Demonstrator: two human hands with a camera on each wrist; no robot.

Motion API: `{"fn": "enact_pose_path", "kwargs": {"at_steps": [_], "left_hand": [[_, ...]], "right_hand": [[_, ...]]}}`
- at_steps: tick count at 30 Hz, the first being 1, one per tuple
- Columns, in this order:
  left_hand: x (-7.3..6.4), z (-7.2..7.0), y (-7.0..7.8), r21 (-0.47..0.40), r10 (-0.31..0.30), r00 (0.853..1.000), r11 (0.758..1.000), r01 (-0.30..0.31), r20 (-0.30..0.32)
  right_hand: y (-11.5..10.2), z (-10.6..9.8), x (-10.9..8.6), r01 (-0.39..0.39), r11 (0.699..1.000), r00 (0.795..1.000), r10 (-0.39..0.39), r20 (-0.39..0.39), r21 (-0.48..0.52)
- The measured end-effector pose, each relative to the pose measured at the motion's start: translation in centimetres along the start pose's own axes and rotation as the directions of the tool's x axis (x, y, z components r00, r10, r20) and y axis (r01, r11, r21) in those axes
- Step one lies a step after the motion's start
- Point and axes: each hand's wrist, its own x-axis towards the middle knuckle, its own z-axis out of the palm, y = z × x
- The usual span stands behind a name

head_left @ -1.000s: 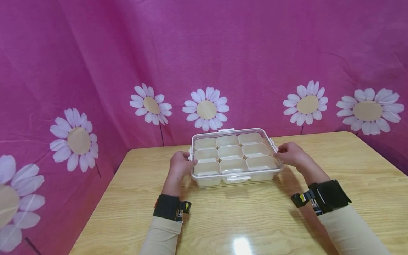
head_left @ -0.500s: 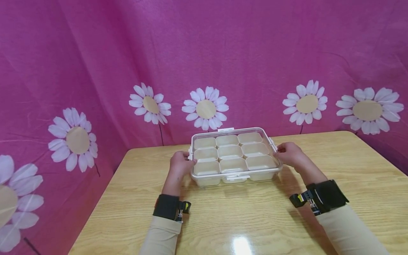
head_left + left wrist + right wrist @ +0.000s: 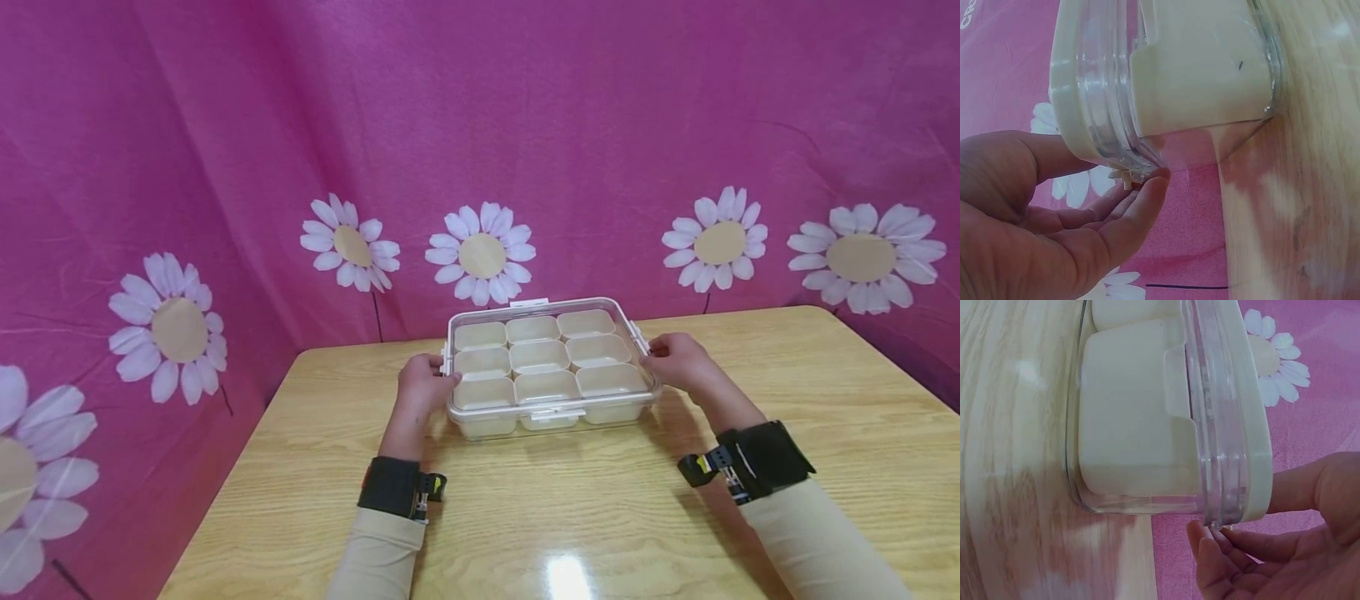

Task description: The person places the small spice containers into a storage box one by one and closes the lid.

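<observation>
A clear plastic storage box (image 3: 517, 412) with a white-rimmed lid (image 3: 1252, 419) sits on the table. Several cream cups (image 3: 540, 356) fill it in rows, seen through the lid. At its left side my left hand (image 3: 423, 385) has the thumb on the lid's rim and the fingers curled below, at a small white side latch (image 3: 1125, 177). My right hand (image 3: 684, 364) grips the opposite side the same way, thumb at the rim and fingertips underneath it. The right side latch lies partly behind those fingers. Another white latch (image 3: 557, 417) shows on the front edge.
The box stands near the back of the light wooden table (image 3: 525, 508). Close behind the table hangs a magenta cloth (image 3: 585, 150) printed with white daisies, which also runs along the left side. Each wrist wears a black strap (image 3: 390, 483) with a small camera.
Both hands keep their places on the box, and the box stays put. Only the head view has shifted very slightly.
</observation>
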Motion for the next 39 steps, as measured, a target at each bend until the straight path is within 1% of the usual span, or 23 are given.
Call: {"fn": "enact_pose_path", "kwargs": {"at_steps": [7,17,23,32,39], "left_hand": [[0.04,0.10,-0.10,0.006,0.001,1.000,1.000,-0.001,0.001],[0.15,0.12,-0.16,0.000,-0.006,1.000,1.000,0.006,0.005],[0.27,0.12,-0.30,-0.012,-0.019,1.000,1.000,0.020,0.014],[0.13,0.24,-0.34,-0.028,-0.007,1.000,1.000,0.007,0.006],[0.31,0.10,-0.31,-0.021,-0.001,1.000,1.000,0.001,0.023]], "right_hand": [[0.35,0.24,0.23,0.010,1.000,1.000,-0.010,-0.011,0.000],[0.28,0.22,0.29,-0.024,1.000,1.000,0.024,0.004,-0.001],[0.28,0.23,0.34,-0.024,1.000,1.000,0.024,0.015,0.002],[0.46,0.33,0.25,-0.036,0.999,0.999,0.036,0.031,0.010],[0.21,0.09,0.32,-0.030,0.999,0.999,0.030,0.030,0.011]]}}
